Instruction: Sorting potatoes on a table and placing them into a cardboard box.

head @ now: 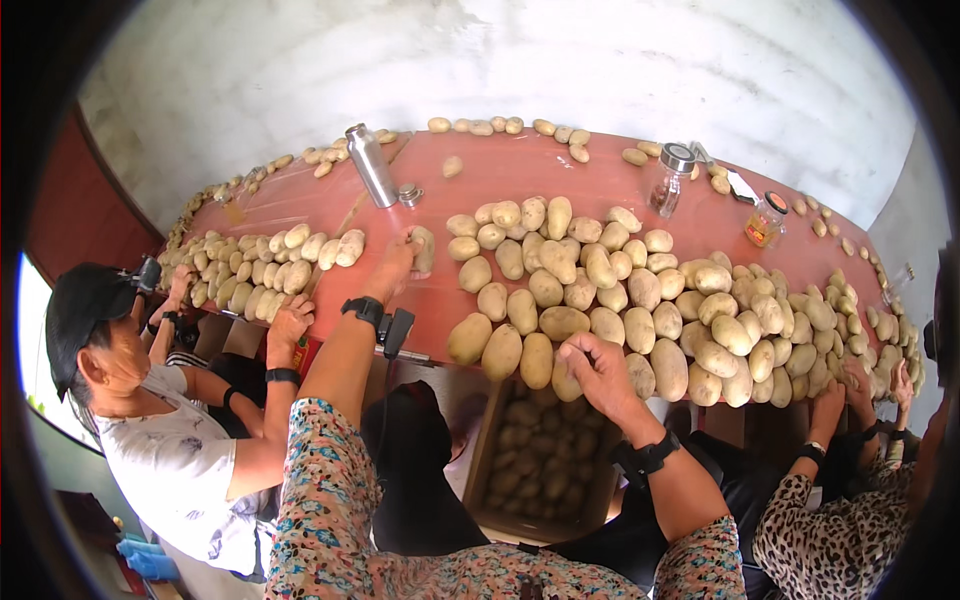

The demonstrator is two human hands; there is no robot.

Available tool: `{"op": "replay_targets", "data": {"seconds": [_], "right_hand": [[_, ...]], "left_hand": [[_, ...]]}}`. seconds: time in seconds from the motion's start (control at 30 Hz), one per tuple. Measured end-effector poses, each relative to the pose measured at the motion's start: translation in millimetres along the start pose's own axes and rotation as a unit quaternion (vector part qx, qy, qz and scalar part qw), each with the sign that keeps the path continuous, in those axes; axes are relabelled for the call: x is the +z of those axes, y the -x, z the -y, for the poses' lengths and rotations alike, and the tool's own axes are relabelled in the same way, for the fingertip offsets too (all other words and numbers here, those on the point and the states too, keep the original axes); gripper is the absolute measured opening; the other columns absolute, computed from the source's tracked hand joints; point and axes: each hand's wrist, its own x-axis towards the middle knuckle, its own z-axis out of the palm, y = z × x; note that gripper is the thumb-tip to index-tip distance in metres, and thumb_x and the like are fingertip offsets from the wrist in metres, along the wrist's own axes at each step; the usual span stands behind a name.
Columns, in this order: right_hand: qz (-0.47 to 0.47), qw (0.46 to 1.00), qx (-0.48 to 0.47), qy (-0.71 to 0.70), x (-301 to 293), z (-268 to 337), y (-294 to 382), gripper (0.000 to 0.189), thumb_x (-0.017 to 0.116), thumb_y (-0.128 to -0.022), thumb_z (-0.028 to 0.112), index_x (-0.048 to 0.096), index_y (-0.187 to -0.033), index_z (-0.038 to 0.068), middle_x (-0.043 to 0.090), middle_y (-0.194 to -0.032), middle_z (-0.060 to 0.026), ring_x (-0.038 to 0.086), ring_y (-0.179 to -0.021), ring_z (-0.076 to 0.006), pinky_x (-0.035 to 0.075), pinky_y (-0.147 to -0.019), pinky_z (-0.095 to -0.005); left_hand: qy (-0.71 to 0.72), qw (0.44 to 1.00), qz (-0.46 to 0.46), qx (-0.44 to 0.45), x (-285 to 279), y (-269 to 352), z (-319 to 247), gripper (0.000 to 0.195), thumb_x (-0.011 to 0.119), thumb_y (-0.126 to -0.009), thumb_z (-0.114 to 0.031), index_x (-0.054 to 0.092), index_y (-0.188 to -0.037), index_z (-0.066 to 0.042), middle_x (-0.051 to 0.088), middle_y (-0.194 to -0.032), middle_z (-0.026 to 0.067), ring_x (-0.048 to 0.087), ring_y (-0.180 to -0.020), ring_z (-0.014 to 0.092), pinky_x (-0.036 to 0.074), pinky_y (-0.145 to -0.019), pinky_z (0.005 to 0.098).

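My left hand (391, 264) is over the red tabletop (409, 319) with its fingers around a potato (424, 250), left of the main heap. At the near edge of that heap, my right hand (606, 377) has its fingers bent over a potato (564, 384) and partly covers it. Whether those fingers grip it or only touch it cannot be told. Many potatoes (559, 261) of mixed sizes lie in front of me and spread to the right. Below the table edge, between my knees, stands a box (480, 480) with potatoes in it.
A steel bottle (372, 169) stands behind my left hand, its cap (410, 195) beside it. Two glass jars (667, 184) (765, 221) stand at the back right. Co-workers sit close on both sides; the left one's hand (294, 319) is by another potato group (251, 270).
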Motion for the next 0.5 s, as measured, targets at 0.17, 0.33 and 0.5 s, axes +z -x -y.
{"op": "replay_targets", "data": {"seconds": [0.17,0.33,0.5], "right_hand": [[-0.044,0.998,-0.034,0.036,-7,-13,2,0.024,0.056,-0.094,0.02,0.059,-0.08,0.0,0.049,-0.06,-0.007,0.044,-0.057,-0.0139,0.042,-0.055,-0.0314],[-0.046,0.999,0.016,0.019,-12,-3,-3,0.025,0.057,-0.093,0.02,0.056,-0.079,0.0,0.044,-0.059,-0.0056,0.04,-0.057,-0.0135,0.039,-0.055,-0.0316],[-0.026,0.999,-0.014,-0.02,-15,-1,3,0.023,0.058,-0.093,0.018,0.056,-0.081,-0.002,0.044,-0.061,-0.0009,0.038,-0.058,-0.0083,0.036,-0.053,-0.0279]], "left_hand": [[0.302,0.929,0.211,0.039,4,80,-23,0.045,0.051,-0.098,-0.028,0.037,-0.139,-0.015,0.057,-0.123,0.011,0.062,-0.103,0.027,0.054,-0.069,0.0358],[0.242,0.902,0.35,-0.07,31,197,-23,0.041,0.057,-0.094,-0.026,0.046,-0.129,-0.009,0.059,-0.12,0.0116,0.064,-0.097,0.023,0.052,-0.065,0.0272],[0.207,0.842,0.383,-0.318,93,248,69,0.042,0.06,-0.09,-0.021,0.047,-0.126,-0.003,0.062,-0.111,0.0127,0.065,-0.092,0.023,0.052,-0.066,0.0289]]}}
